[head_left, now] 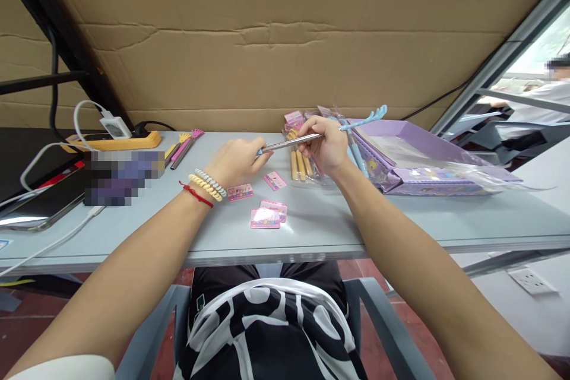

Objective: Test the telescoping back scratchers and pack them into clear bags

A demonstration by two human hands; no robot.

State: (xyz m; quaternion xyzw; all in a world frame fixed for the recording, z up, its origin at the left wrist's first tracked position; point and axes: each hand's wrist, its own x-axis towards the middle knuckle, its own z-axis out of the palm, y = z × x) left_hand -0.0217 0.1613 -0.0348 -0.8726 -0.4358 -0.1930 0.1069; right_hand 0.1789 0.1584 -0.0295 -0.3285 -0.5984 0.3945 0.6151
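Observation:
A telescopic back scratcher point(291, 142) with a metal rod and a light blue hand-shaped head is held above the table, tilted up to the right. My left hand point(236, 161) is closed around its lower left end, most of which the fingers hide. My right hand point(327, 143) is closed around the rod just below the blue head. Beneath and between the hands lie small pink printed cards point(266, 218). Just behind my right hand are clear bags with yellow-handled pieces point(300, 166) and blue-handled pieces point(357, 157).
A purple box point(445, 181) with plastic film stands on the right of the grey table point(320, 237). More back scratchers point(186, 148), yellow and pink, lie at the left. Beyond them are an orange power strip point(120, 141), a phone point(42, 205) and cables. A cardboard panel point(285, 83) rises behind.

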